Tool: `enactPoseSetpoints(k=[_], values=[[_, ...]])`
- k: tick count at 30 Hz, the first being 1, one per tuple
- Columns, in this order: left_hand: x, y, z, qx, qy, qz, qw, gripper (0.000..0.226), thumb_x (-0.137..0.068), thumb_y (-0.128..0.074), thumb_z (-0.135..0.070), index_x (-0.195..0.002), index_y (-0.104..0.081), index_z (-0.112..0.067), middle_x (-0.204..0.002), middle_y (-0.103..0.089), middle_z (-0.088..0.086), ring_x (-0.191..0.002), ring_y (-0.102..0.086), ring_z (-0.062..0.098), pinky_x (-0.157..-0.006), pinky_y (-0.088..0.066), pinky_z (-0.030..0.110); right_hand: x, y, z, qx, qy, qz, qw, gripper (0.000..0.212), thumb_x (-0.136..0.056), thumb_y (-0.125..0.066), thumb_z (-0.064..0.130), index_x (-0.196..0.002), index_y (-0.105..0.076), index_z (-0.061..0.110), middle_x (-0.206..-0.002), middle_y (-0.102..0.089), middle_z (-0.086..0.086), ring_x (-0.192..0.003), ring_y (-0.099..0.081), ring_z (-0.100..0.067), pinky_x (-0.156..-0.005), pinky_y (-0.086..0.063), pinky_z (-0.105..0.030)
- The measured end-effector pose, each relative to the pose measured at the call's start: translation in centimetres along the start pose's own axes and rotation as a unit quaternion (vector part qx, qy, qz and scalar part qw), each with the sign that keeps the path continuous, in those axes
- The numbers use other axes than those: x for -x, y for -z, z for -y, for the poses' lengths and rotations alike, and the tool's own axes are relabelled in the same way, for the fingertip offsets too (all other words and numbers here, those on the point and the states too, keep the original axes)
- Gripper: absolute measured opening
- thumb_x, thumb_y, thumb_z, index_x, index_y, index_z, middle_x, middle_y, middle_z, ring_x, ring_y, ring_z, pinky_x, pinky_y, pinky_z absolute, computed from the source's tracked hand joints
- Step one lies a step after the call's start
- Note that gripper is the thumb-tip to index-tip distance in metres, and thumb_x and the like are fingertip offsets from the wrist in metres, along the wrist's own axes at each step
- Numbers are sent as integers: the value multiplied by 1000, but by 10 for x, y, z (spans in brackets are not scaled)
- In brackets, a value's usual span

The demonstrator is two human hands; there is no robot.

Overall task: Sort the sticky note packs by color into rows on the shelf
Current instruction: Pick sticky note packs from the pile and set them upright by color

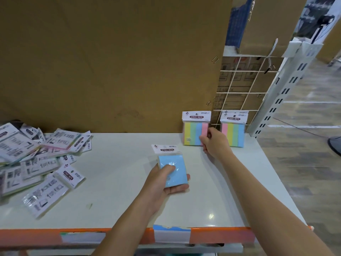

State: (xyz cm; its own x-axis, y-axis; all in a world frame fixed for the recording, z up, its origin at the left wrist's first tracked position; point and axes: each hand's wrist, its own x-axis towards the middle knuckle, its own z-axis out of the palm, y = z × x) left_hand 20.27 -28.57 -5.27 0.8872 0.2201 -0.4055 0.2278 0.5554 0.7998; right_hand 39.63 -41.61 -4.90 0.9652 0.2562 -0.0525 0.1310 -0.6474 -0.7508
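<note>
My left hand (164,183) holds a blue sticky note pack (172,168) above the middle of the white shelf (114,182), thumb on top and fingers underneath. My right hand (215,143) pinches the lower right corner of a striped multicolour pack (194,131) that stands upright against the cardboard back wall. A second striped multicolour pack (233,130) stands upright just right of it, against the wire grid. A loose pile of packs (36,159) lies at the shelf's left, most face down.
Brown cardboard (110,61) forms the back wall. A white wire grid (245,89) and a slotted metal upright (284,89) close the right end. The shelf's front edge is an orange strip (221,235) with label holders. Wood-look floor lies beyond on the right.
</note>
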Motion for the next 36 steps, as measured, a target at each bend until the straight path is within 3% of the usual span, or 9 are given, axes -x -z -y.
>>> enactPoseSetpoints(k=[3, 9, 14, 18, 22, 26, 29, 32, 36], values=[[1, 4, 1, -4, -5, -17, 1000, 26, -96, -52, -10, -120, -62, -13, -105, -74, 17, -92, -73, 37, -71, -60, 45, 1, -4, 2, 47, 11, -21, 999, 26, -99, -54, 28, -117, -57, 9, -102, -69, -9, -91, -66, -29, -83, -56, -43], [2, 14, 4, -67, -74, -53, 994, 24, -95, -63, -20, -118, -66, -24, -108, -75, 2, -100, -72, 24, -86, -57, 49, 48, -9, 2, -76, -31, -87, 993, 28, -100, -54, 30, -121, -62, 12, -109, -64, 0, -94, -62, -19, -78, -49, -30], [2, 17, 1, -148, -175, -103, 968, 32, -89, -71, -14, -114, -60, -32, -109, -73, -8, -98, -71, 9, -79, -59, 29, 110, -15, 15, -215, 12, 109, 971, 18, -99, -56, 25, -90, -70, 20, -77, -69, 2, -48, -47, -4, -46, -40, -17], [0, 28, -9, -213, -236, -119, 940, 47, -86, -74, -14, -126, -53, -26, -116, -67, -12, -98, -66, -1, -73, -55, 17, 119, -28, 31, -205, 69, 171, 961, 17, -90, -69, 12, -99, -67, 26, -74, -61, 11, -59, -51, 1, -60, -44, -12], [3, 54, -24, -271, -242, -141, 921, 36, -96, -62, -26, -128, -49, -36, -106, -66, -9, -92, -65, 2, -76, -57, 27, 104, -60, 49, -219, 29, 113, 969, 18, -87, -68, 6, -89, -63, 23, -68, -57, 12, -51, -48, -3, -50, -43, -17], [12, 94, -41, -336, -253, -204, 884, 23, -99, -52, -27, -119, -53, -40, -96, -63, -15, -91, -62, 2, -75, -49, 21, 70, -87, 73, -243, -14, 41, 969, 17, -91, -62, 6, -89, -59, 23, -79, -59, 0, -47, -49, -11, -44, -45, -27], [22, 117, -42, -344, -223, -185, 893, 19, -99, -52, -19, -91, -65, -30, -75, -68, -14, -71, -62, 1, -65, -48, 19, 46, -102, 85, -197, 11, 25, 980, 12, -93, -61, 5, -101, -60, 14, -90, -63, -7, -50, -53, -13, -53, -53, -28], [31, 130, -40, -360, -189, -151, 901, 23, -98, -51, -17, -83, -67, -25, -73, -69, -11, -68, -63, 5, -64, -50, 19, 32, -114, 89, -126, 11, -7, 992, 15, -95, -61, 12, -110, -59, 11, -100, -67, -9, -63, -63, -17, -63, -59, -34], [33, 134, -43, -351, -171, -121, 913, 22, -98, -52, -16, -83, -67, -23, -71, -69, -11, -68, -63, 4, -67, -49, 21, 23, -123, 91, -61, 12, -45, 997, 26, -96, -61, 23, -119, -58, 11, -106, -70, -5, -73, -66, -9, -54, -44, -15]])
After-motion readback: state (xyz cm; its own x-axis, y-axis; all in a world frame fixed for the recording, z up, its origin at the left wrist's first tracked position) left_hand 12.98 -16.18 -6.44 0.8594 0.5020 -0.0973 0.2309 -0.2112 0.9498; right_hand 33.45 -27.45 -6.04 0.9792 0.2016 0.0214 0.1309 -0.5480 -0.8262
